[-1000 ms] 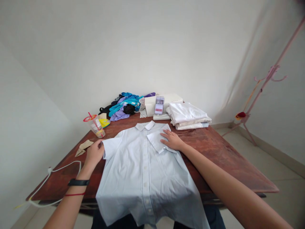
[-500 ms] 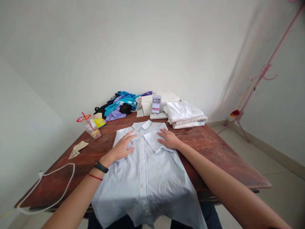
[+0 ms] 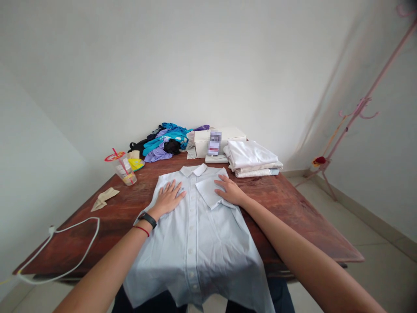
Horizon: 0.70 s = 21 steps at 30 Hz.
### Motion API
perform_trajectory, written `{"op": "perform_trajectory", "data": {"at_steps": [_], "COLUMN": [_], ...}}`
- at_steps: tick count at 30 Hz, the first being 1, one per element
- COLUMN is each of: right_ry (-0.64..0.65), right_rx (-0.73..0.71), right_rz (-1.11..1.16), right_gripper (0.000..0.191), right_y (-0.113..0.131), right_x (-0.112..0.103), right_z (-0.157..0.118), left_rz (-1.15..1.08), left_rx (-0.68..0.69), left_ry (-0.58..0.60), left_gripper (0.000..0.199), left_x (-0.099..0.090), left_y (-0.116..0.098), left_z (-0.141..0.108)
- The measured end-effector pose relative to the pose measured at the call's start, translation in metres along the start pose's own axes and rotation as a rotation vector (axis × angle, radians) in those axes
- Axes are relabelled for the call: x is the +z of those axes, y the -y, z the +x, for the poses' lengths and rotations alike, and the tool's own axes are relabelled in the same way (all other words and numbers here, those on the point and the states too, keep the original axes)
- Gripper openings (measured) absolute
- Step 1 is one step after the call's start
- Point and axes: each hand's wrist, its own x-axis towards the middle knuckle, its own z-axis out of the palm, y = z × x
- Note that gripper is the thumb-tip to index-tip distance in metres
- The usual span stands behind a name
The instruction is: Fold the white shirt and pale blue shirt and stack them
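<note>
A pale blue button-up shirt [image 3: 192, 234] lies front up on the wooden table, its collar [image 3: 193, 170] at the far end and its hem hanging over the near edge. My left hand [image 3: 168, 198] rests flat on the left chest of the shirt, fingers spread. On the other side, the short sleeve [image 3: 207, 193] is laid inward across the chest. My right hand [image 3: 229, 190] lies on that sleeve near the shoulder, fingers apart and pressing lightly down. The left sleeve does not show.
Folded white clothes [image 3: 252, 156] are stacked at the back right, beside a white box [image 3: 234, 134] and a propped phone [image 3: 214, 143]. Crumpled clothes [image 3: 171, 141] heap at the back left. A plastic cup [image 3: 125, 169], beige cloth [image 3: 104, 198] and white cable [image 3: 94, 239] lie left. A pink coat stand [image 3: 361, 104] is at right.
My left hand has turned and settled flatter on the shirt's left chest, shifting slightly left. My right hand stays on the folded-in sleeve. The view has shifted a little.
</note>
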Motion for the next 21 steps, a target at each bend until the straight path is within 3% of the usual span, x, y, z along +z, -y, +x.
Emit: {"op": "perform_trajectory", "data": {"at_steps": [5,10,14,16,18,21], "right_ry": [-0.261,-0.153,-0.075,-0.043,-0.020,0.009], "right_rx": [0.190,0.536,0.601,0.596,0.578,0.542], "right_rz": [0.209,0.552,0.637,0.662,0.678,0.697], "right_gripper": [0.041,0.036,0.035,0.036,0.039,0.043], "right_y": [0.000,-0.001,0.000,0.001,0.002,0.003], "right_x": [-0.011,-0.026,-0.031,-0.033,-0.034,-0.036], "right_z": [-0.001,0.000,-0.001,-0.001,-0.001,0.001], "left_rz": [-0.039,-0.094,-0.135,-0.155,-0.223,-0.453], "left_rx": [0.037,0.103,0.084,0.081,0.167,0.427], "left_ry": [-0.041,-0.063,-0.134,-0.234,-0.308,-0.188], "left_gripper": [0.071,0.071,0.065,0.059,0.051,0.041], "left_x": [0.003,0.005,-0.003,-0.014,-0.028,-0.041], "left_y": [0.006,0.016,0.008,-0.011,-0.045,-0.114], "left_z": [0.005,0.013,0.009,-0.007,-0.037,-0.100]}}
